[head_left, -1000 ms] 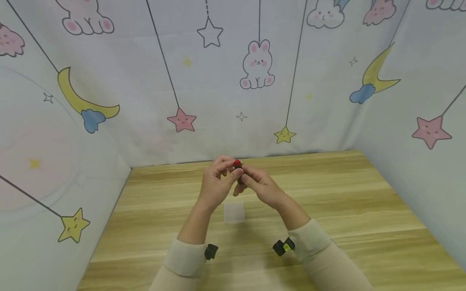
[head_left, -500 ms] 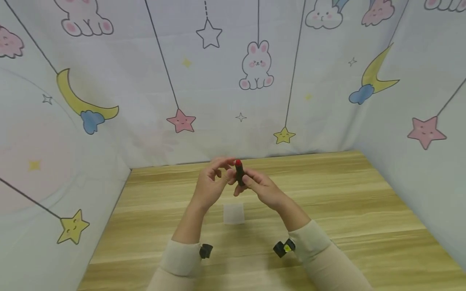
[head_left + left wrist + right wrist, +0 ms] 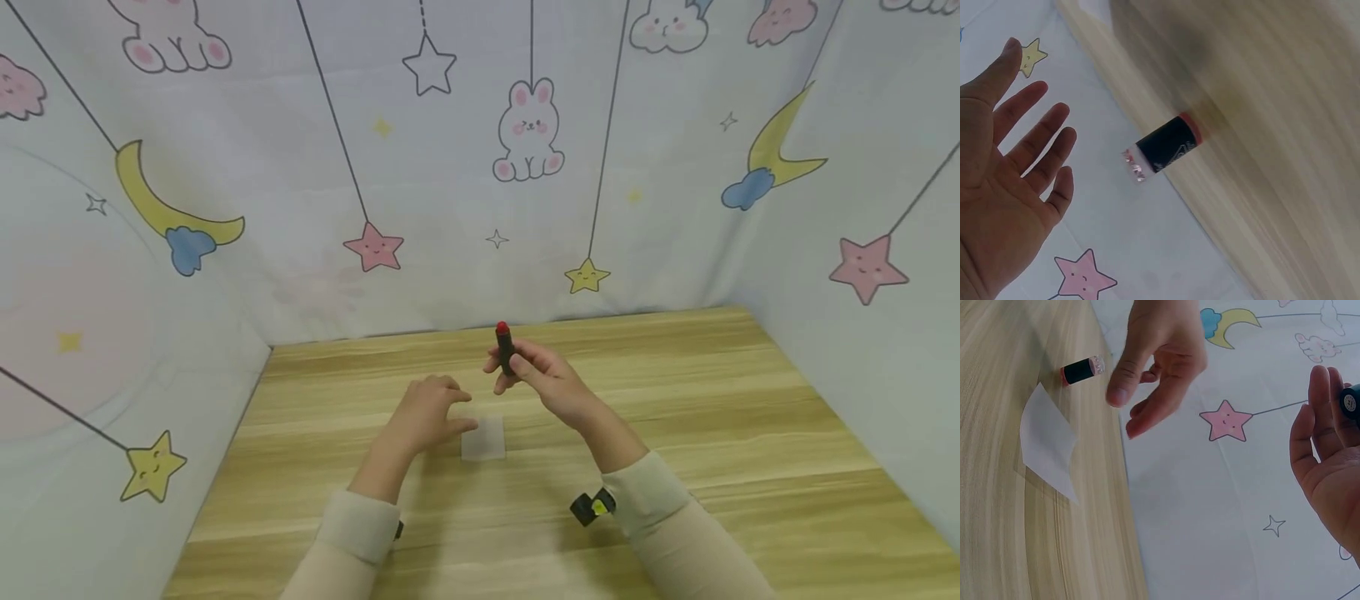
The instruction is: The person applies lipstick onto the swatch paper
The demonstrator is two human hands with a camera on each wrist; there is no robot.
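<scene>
My right hand (image 3: 553, 385) holds a lipstick (image 3: 505, 350) upright over the table, pinching its black tube between thumb and fingers with the red tip on top. In the right wrist view, only the dark round base of the lipstick (image 3: 1351, 402) shows at the right edge. Lower and to the left, my left hand (image 3: 426, 415) holds nothing, its fingers spread and thumb apart. Near it on the table stands a small black cylinder (image 3: 1169, 144) with a red rim and a clear end, perhaps the lipstick's cap; the left hand hides it in the head view.
A square of white paper (image 3: 484, 442) lies on the wooden table (image 3: 675, 400), just right of my left thumb. White printed fabric (image 3: 450, 192) stands along the table's back and sides.
My left hand has come away from the lipstick, moving down and left toward the table. The right hand keeps the lipstick and has shifted slightly right and up.
</scene>
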